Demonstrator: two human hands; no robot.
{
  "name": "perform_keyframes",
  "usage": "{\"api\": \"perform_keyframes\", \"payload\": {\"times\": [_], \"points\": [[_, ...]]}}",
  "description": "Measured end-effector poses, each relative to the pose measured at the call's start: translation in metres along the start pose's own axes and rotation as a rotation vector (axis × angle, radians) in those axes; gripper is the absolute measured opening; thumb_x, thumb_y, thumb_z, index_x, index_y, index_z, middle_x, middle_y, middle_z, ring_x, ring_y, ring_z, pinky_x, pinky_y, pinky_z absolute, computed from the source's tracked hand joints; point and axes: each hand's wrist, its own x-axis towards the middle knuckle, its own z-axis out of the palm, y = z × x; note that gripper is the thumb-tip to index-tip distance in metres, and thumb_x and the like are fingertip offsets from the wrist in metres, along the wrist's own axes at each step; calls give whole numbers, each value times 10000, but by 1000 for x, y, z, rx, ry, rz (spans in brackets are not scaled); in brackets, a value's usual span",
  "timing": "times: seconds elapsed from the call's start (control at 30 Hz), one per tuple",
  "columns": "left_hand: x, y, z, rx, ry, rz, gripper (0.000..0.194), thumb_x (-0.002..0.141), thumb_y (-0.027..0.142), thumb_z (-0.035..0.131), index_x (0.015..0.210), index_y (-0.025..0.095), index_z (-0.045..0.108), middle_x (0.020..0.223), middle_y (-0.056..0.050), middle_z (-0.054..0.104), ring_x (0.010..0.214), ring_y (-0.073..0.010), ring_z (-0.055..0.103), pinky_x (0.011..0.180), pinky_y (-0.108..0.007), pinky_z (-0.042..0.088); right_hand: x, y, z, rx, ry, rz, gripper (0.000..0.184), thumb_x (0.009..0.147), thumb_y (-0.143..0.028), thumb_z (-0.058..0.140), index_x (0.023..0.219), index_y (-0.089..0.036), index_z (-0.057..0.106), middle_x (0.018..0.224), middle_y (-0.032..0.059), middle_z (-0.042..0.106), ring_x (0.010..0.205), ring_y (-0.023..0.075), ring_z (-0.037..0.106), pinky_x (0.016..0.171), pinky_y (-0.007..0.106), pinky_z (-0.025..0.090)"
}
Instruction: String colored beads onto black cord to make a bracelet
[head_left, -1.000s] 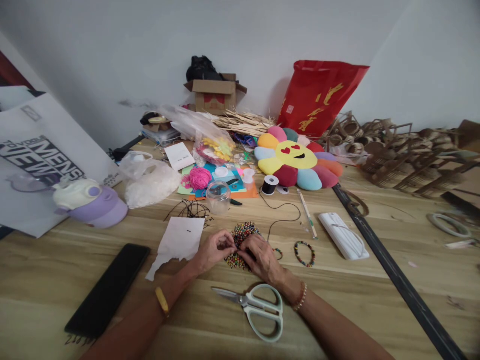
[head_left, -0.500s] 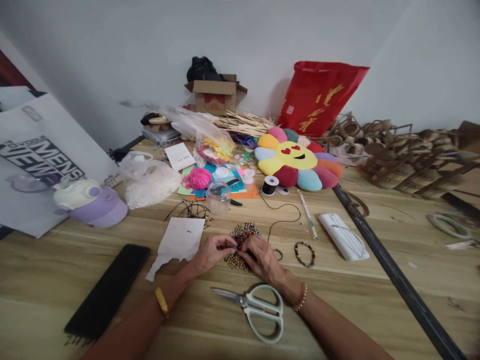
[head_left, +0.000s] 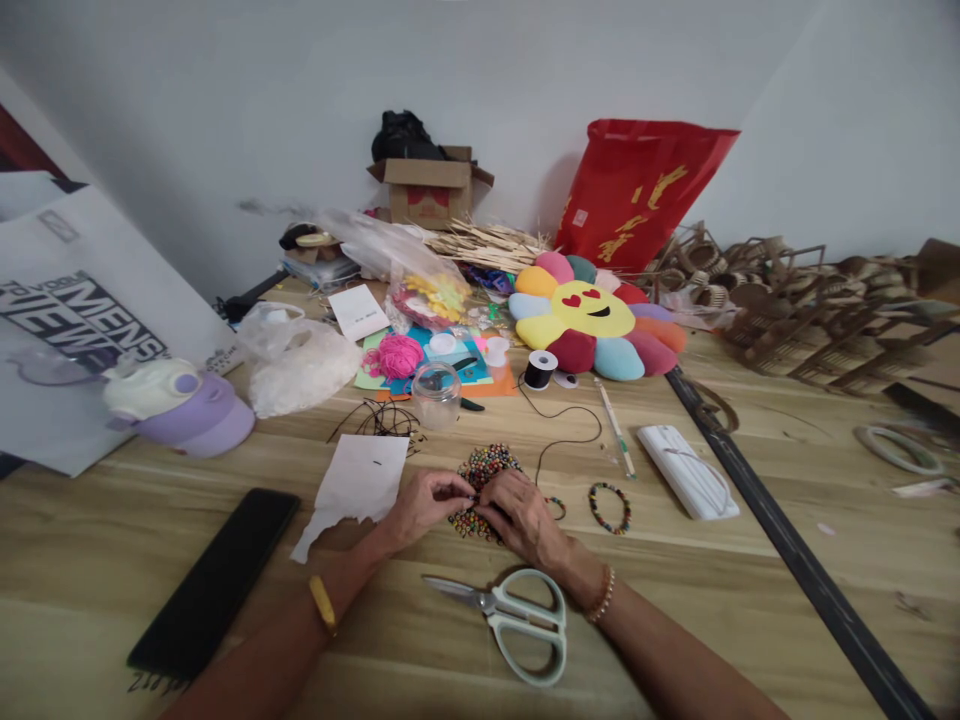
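Note:
A heap of small multicoloured wooden beads [head_left: 489,460] lies on the table under my hands. My left hand [head_left: 427,503] pinches a tiny dark bead at its fingertips, over the heap. Against these fingertips, my right hand [head_left: 521,510] is closed on the end of a thin black cord [head_left: 570,412], largely hidden by the fingers. That cord runs back to a black spool [head_left: 540,371]. A short beaded strand [head_left: 556,508] shows beside my right hand. Farther right lies a beaded bracelet [head_left: 610,508]. Scissors [head_left: 495,603] with pale green handles rest in front of my wrists.
Left of the beads are a torn white paper [head_left: 358,490] and a black phone-like slab [head_left: 215,582]. Behind them stand a clear jar [head_left: 437,397] and pink yarn [head_left: 398,357]. A white power bank [head_left: 686,472], a pen-like stick [head_left: 615,430] and a flower cushion [head_left: 596,325] are to the right.
Almost nothing differs. Both hands stay over the bead heap with their fingertips together, and my right fingers have shifted very slightly.

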Motion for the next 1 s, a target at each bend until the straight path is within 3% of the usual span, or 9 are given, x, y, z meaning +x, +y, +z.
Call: {"api": "perform_keyframes", "payload": {"times": [0.37,0.63,1.0], "points": [[0,6,0,117,5,31,160,740,281,689,771,139,757,765,-71,720,713,-188,621,656,-265,457,1,-3,-1,12,33,-12,99,960,-260,514,901,-189,551,803,56,617,754,191,541,708,321,453],[-1,7,0,126,4,65,178,761,305,680,761,142,752,769,-66,721,730,-190,622,677,-265,463,-2,0,1,14,-24,-1,63,957,-224,519,977,-200,574,896,66,644,828,187,586,766,328,485],[-1,7,0,111,23,77,172,782,289,667,830,152,759,828,-72,728,772,-195,637,707,-268,487,2,-4,-2,-45,79,15,73,950,-194,501,966,-194,572,850,70,643,795,196,583,726,333,488]]}}
